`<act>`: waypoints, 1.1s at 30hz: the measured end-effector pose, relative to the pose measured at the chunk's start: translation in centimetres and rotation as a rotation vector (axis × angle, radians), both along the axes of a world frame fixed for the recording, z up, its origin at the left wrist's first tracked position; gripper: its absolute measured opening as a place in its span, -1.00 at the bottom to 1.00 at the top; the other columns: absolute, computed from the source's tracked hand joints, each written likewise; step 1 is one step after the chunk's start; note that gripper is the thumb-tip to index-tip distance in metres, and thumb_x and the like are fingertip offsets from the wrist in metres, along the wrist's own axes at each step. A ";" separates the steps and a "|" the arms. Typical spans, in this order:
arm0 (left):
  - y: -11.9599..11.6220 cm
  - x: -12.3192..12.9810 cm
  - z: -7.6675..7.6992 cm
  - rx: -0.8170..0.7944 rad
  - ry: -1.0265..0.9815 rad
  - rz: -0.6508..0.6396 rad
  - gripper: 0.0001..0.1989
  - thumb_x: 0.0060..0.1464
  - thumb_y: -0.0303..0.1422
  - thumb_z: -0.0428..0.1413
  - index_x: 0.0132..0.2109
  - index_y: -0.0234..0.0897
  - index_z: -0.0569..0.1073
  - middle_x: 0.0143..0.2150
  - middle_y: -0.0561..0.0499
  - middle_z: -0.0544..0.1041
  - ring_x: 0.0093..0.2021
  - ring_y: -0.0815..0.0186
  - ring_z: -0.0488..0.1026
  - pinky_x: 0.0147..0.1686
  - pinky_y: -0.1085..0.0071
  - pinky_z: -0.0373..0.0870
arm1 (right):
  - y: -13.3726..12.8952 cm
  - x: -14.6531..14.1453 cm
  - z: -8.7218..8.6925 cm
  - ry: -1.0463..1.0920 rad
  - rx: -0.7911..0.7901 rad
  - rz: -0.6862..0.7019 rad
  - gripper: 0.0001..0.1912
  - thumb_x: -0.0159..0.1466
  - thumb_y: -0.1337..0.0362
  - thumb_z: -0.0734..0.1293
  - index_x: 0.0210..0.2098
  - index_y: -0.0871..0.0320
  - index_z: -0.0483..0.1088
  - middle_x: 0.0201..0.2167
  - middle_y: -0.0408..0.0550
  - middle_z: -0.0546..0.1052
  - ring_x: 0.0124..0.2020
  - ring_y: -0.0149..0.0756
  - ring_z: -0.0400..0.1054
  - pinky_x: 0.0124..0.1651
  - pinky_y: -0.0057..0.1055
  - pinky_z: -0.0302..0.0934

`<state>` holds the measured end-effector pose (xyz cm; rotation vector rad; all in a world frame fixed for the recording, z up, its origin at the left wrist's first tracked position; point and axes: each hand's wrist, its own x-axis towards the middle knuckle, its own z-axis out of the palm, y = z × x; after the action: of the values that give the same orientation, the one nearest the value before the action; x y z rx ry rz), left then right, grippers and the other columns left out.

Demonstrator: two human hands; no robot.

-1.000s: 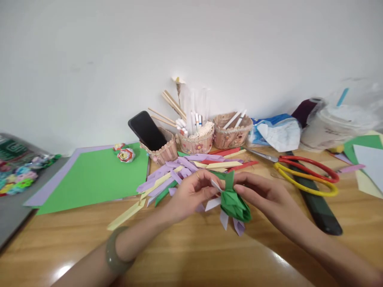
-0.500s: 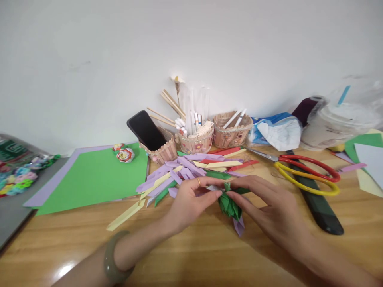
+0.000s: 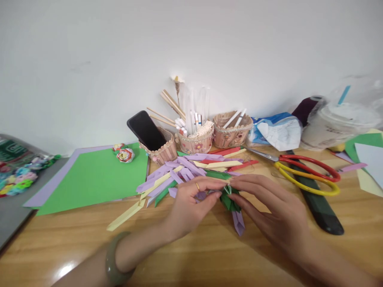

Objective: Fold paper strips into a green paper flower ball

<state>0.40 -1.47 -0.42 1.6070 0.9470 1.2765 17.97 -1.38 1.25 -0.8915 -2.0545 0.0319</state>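
Between my two hands, low in the middle of the head view, is a green folded-paper piece [image 3: 230, 203] with pointed layered parts. My left hand [image 3: 191, 203], with a ring and a bangle, pinches its left side between thumb and fingers. From the right, my right hand [image 3: 275, 211] grips it the same way, fingertips meeting near its top. Pale pleated edges show between the fingertips. A purple folded strip [image 3: 238, 223] sticks out below the green piece. Behind my hands lies a pile of folded paper strips [image 3: 185, 169] in purple, cream, red and green.
Scissors [image 3: 308, 171] with red and yellow handles lie at the right over a dark flat bar [image 3: 323, 211]. Green paper [image 3: 95, 179] lies at left. Baskets [image 3: 196, 144] stand by the wall, one holding a phone [image 3: 146, 130]. A lidded cup [image 3: 338, 123] stands far right.
The green piece has tilted between my fingers; its small upright tip no longer shows and pale pleats face me instead. My fingertips have shifted slightly around it.
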 end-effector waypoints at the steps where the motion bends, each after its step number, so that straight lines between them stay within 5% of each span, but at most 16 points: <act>1: 0.0 0.0 0.0 0.019 0.006 0.000 -0.84 0.00 -0.50 0.09 -0.24 -0.35 0.51 -0.23 -0.15 0.57 -0.17 0.24 0.49 -0.15 0.29 0.43 | 0.0 0.0 0.0 0.000 0.013 0.004 -0.84 0.17 0.41 0.31 -0.24 0.11 0.38 -0.34 -0.03 0.55 -0.32 -0.30 0.44 -0.27 -0.36 0.36; 18: -0.1 0.0 0.5 0.314 0.157 0.019 -0.77 0.02 -0.56 0.05 -0.19 -0.26 0.51 -0.21 -0.12 0.59 -0.17 0.27 0.51 -0.13 0.25 0.44 | 0.3 0.4 0.2 0.053 -0.042 0.035 -0.80 0.11 0.49 0.33 -0.36 0.06 0.32 -0.40 -0.08 0.50 -0.31 -0.25 0.41 -0.28 -0.29 0.32; 26: -0.2 -0.3 0.4 0.511 0.260 0.039 -0.70 0.00 -0.60 0.04 -0.11 -0.29 0.47 -0.15 -0.15 0.57 -0.15 0.29 0.51 -0.13 0.30 0.46 | 0.4 0.3 0.3 0.168 -0.249 0.086 -0.86 0.14 0.42 0.34 -0.39 0.05 0.32 -0.44 -0.11 0.48 -0.34 -0.25 0.38 -0.28 -0.28 0.29; 33: -0.4 -0.4 0.9 0.492 0.287 0.075 -0.75 0.00 -0.57 0.03 -0.18 -0.26 0.48 -0.19 -0.10 0.57 -0.25 0.33 0.51 -0.28 0.40 0.47 | 0.6 0.2 0.4 0.265 -0.480 0.140 -0.88 0.13 0.31 0.35 -0.50 0.12 0.32 -0.49 -0.12 0.48 -0.40 -0.32 0.39 -0.33 -0.40 0.29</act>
<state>-0.01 -1.89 0.51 2.1993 0.9142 1.4309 18.19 -0.82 1.67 -0.9648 -1.8806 0.7064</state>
